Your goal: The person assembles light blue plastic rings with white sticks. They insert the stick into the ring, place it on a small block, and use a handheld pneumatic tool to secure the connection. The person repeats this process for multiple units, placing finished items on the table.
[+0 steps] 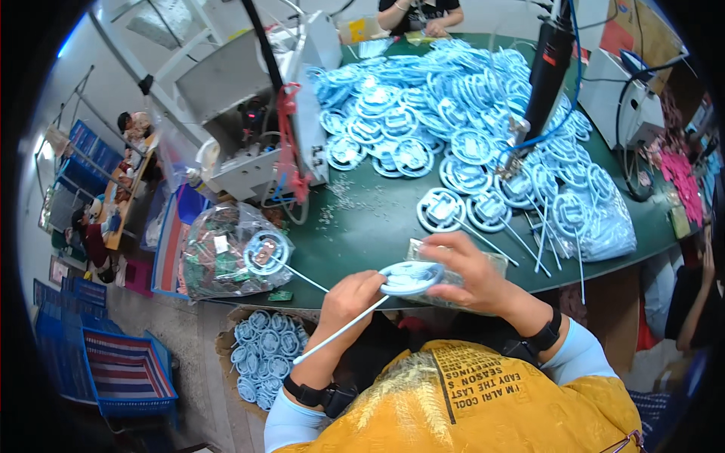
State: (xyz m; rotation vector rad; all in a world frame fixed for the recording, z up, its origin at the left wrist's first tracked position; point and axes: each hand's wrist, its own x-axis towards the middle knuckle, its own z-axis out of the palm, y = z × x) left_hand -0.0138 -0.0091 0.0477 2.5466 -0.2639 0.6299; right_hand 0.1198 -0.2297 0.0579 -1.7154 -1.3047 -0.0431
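A light-blue round plastic part (410, 279) with a thin white stick is held just above the near edge of the table, tilted almost edge-on. My left hand (349, 300) is closed on its left side, and the stick slants down to the left past that wrist. At the opposite rim, my right hand (474, 273) curves its thumb and fingers round the part. A clear packet (495, 260) lies beneath the right hand, partly hidden by it. To the left, another round part with a stick (266, 252) rests on a clear plastic bag (226, 260) holding green circuit boards.
A large heap of light-blue round parts (453, 90) covers the far side of the green table (355, 249). A black tool (550, 72) hangs over it. Grey equipment (249, 162) stands at left. Below is a box of parts (260, 351); a co-worker (421, 15) sits opposite.
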